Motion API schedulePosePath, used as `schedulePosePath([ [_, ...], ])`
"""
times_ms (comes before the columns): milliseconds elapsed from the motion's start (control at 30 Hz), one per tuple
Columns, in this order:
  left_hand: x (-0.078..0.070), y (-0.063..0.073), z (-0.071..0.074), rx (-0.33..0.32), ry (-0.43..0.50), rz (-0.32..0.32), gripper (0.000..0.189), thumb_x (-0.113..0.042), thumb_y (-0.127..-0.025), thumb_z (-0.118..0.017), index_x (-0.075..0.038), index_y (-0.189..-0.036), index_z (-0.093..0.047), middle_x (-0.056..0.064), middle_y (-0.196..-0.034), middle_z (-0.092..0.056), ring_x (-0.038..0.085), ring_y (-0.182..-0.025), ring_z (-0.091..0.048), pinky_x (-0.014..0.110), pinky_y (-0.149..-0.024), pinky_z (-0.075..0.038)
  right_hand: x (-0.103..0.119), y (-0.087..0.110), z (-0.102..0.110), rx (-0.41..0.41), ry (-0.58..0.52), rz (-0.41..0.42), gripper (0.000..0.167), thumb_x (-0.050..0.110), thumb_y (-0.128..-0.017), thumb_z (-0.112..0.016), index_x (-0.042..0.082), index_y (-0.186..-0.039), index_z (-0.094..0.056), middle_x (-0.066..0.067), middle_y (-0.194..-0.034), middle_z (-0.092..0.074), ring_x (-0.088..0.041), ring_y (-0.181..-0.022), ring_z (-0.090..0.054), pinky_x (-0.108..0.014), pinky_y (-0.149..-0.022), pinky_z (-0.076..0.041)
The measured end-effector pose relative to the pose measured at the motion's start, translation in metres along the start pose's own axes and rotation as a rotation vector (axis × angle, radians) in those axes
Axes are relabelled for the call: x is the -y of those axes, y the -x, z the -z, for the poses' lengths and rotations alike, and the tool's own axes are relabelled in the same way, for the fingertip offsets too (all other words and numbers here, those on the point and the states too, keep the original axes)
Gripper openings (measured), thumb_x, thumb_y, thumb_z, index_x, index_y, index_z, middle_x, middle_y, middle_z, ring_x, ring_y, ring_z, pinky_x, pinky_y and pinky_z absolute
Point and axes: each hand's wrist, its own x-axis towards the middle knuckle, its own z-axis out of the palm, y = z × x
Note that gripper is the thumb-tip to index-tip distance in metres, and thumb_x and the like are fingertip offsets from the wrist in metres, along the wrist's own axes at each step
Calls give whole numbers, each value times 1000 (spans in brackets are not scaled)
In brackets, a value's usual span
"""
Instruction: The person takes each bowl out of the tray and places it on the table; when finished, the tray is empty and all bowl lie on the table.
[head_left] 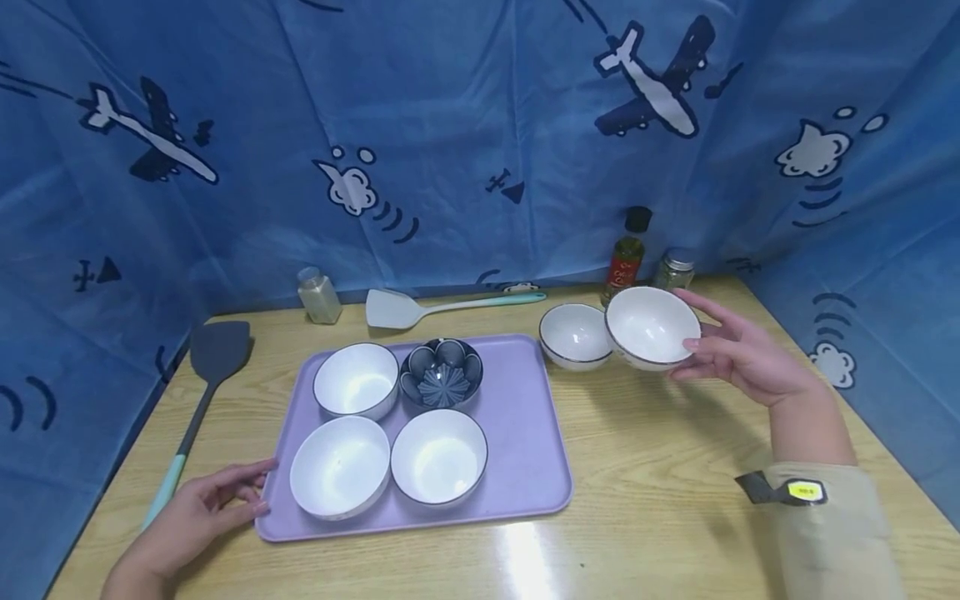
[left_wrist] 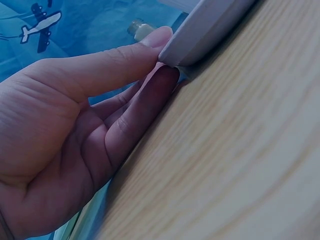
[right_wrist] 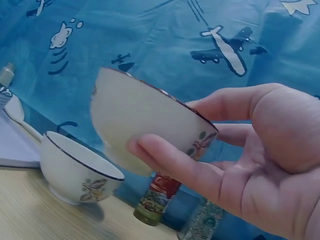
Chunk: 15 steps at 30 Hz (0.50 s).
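Note:
My right hand (head_left: 731,350) grips a white bowl (head_left: 651,327) with a dark rim, held above the table on the right side. In the right wrist view the thumb lies along the side of this bowl (right_wrist: 145,120), near a flower print. Just left of it, a similar white bowl (head_left: 576,335) stands on the table. My left hand (head_left: 198,512) pinches the left edge of a lilac tray (head_left: 517,433) between thumb and fingers. On that tray sit three white bowls, the back one (head_left: 356,379) beside a dark blue patterned bowl (head_left: 441,373).
Behind the bowls stand a red-labelled bottle (head_left: 624,265) and a glass jar (head_left: 675,269). A white spatula (head_left: 450,308) lies behind the tray, near a small shaker (head_left: 319,296). A dark spatula (head_left: 217,350) lies at the left. Blue printed curtain (head_left: 450,150) encloses the table.

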Motion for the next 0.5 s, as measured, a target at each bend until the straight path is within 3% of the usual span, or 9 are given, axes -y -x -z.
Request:
schedulePosePath([
  [200, -2, -1, 0, 6, -14, 15, 59, -25, -90, -75, -6, -142, -54, 4, -107, -67, 1, -96, -59, 10, -83, -46, -3, 2, 7, -181, -22, -13, 78, -7, -100, -50, 13, -161, -7, -1, -134, -49, -24, -95, -74, -40, -80, -60],
  [400, 1, 1, -1, -3, -9, -27, 58, -23, -90, -75, -3, -141, -55, 2, -106, -68, 1, -95, -61, 10, -82, -46, -13, -4, 13, -320, -56, -39, 80, -3, -99, -54, 19, -162, -9, -22, -157, 0, -18, -94, -73, -41, -79, -60],
  [500, 3, 1, -1, -17, -9, -55, 57, -21, -89, -75, -2, -140, -56, -1, -108, -68, 2, -93, -62, 11, -81, -47, -20, -10, 14, -381, -76, -39, 82, -1, -98, -58, 22, -161, -12, -26, -159, 7, -17, -93, -73, -41, -80, -60],
])
